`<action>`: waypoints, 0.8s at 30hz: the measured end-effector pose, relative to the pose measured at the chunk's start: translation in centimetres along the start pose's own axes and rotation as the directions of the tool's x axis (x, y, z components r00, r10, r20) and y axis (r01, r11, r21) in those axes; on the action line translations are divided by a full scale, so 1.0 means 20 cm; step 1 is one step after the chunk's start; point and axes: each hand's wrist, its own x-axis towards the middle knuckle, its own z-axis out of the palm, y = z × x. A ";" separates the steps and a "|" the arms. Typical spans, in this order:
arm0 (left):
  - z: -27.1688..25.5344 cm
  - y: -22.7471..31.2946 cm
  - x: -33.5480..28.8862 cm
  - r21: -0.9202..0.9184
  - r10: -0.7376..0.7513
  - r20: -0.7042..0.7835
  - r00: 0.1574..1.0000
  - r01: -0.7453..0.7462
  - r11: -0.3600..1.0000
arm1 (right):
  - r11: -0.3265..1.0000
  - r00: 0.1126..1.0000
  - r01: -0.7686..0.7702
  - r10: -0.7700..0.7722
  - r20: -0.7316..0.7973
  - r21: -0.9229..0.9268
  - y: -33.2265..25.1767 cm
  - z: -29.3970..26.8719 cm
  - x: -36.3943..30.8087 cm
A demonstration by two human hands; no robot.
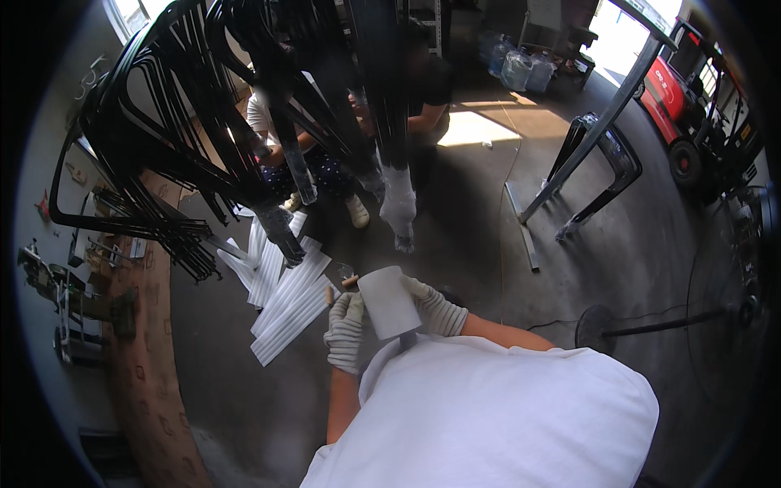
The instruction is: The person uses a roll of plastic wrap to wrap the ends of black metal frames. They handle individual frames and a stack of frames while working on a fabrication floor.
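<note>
My left hand [345,329], in a whitish ribbed glove, has its fingers curled just left of a white roll-shaped piece [389,302]. A short brown tube end [329,294] pokes out at its fingertips. A second brown tube end [351,281] sits between that hand and the roll; whether the two are one thing I cannot tell. Gloved as well, my right hand [439,311] grips the roll's right side, its fingertips partly hidden behind it. Clear plastic film [346,269] shows just beyond the brown ends.
Bent black metal tube frames [175,106] hang in front, several ends wrapped in clear plastic [398,203]. White foam strips [289,313] lie on the floor at left. Two people [423,114] crouch behind the frames. A metal stand [586,130] and red forklift [671,93] are at right.
</note>
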 end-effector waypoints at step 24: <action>1.30 0.05 -0.01 0.058 0.068 0.313 0.947 -0.091 0.994 | 0.934 0.986 0.020 -0.078 0.149 0.356 -0.88 -0.61 -0.60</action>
